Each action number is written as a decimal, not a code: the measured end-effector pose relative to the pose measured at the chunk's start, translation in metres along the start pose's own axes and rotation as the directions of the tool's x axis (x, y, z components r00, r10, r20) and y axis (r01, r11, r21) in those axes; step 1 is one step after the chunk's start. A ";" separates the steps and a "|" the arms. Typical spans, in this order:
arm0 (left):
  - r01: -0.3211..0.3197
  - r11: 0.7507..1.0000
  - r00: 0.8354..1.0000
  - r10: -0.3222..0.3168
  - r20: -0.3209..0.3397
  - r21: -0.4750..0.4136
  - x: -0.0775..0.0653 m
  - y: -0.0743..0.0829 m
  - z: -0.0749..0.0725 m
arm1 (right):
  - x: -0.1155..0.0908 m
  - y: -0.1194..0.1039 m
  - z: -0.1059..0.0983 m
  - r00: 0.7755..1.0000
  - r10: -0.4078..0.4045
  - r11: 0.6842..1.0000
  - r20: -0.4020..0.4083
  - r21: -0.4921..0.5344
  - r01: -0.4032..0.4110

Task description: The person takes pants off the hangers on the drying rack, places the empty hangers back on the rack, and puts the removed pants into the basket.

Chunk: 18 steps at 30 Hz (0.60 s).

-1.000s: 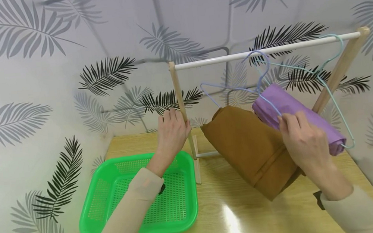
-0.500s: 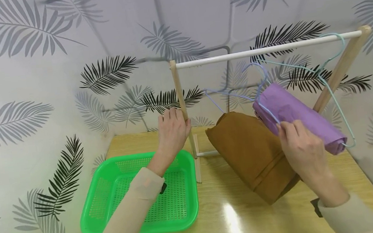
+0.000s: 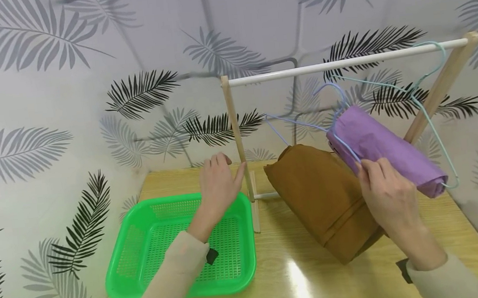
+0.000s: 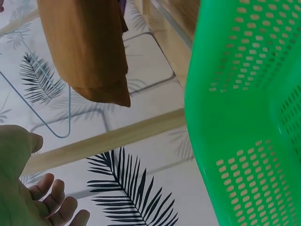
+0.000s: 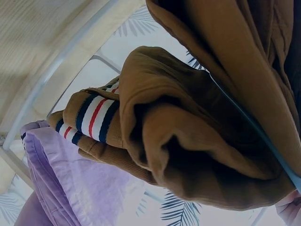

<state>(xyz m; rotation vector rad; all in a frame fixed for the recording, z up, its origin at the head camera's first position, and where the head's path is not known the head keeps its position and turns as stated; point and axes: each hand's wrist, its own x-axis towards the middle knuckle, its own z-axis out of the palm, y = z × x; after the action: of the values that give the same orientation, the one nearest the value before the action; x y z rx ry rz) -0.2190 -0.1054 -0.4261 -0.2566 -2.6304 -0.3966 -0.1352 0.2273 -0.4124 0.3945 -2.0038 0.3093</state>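
Observation:
A periwinkle-blue wire hanger (image 3: 346, 145) bears a brown folded garment (image 3: 321, 198). My right hand (image 3: 392, 196) pinches this hanger at its near corner. The hook sits just below the rack's white rail (image 3: 283, 73), apart from it. In the right wrist view, a white, red and navy striped band (image 5: 96, 117) shows on the garment; only a bit of the hand is visible at the edge. My left hand (image 3: 219, 182) is beside the rack's left wooden post (image 3: 235, 120), thumb spread and fingers loosely bent. The left wrist view shows this hand (image 4: 14, 188) holding nothing.
Right of the brown garment, a teal hanger (image 3: 439, 141) hangs on the rail with a purple garment (image 3: 390, 149) over it. A green perforated basket (image 3: 188, 292) stands on the wooden table (image 3: 277, 279), beneath my left forearm. Leaf-patterned walls enclose the table.
The blue hanger's hook has come down off the rail, and the brown garment has lowered slightly with it. My left hand has let go of the left post and moved slightly down.

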 end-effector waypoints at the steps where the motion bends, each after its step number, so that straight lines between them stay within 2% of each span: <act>1: 0.023 0.999 1.000 -0.022 0.016 -0.036 -0.003 0.002 -0.001 | 0.000 0.000 -0.001 1.000 -0.002 1.000 -0.001 -0.003 0.002; 4: 0.104 0.982 0.992 -0.092 0.084 -0.156 -0.011 0.011 -0.003 | 0.000 -0.002 -0.002 1.000 -0.003 1.000 -0.003 -0.005 0.003; 7: 0.194 0.934 0.975 -0.152 0.159 -0.300 -0.018 0.022 -0.003 | 0.000 -0.002 -0.003 1.000 -0.009 1.000 -0.010 -0.010 0.008; 10: 0.265 0.862 0.959 -0.189 0.211 -0.433 -0.025 0.032 -0.001 | 0.000 -0.004 -0.004 1.000 -0.004 1.000 -0.006 -0.011 0.004; 13: 0.316 0.777 0.945 -0.206 0.254 -0.545 -0.033 0.039 0.003 | -0.001 -0.006 -0.004 1.000 0.014 1.000 0.003 0.001 -0.014; 18: 0.391 0.641 0.917 -0.205 0.343 -0.660 -0.045 0.049 0.011 | -0.001 -0.008 -0.005 0.999 0.032 0.999 0.001 0.008 -0.032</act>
<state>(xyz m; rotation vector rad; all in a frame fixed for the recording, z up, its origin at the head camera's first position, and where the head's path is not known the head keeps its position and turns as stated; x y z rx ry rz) -0.1722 -0.0609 -0.4455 -0.1012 -2.6031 -1.6298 -0.1274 0.2223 -0.4110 0.3674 -2.0117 0.3376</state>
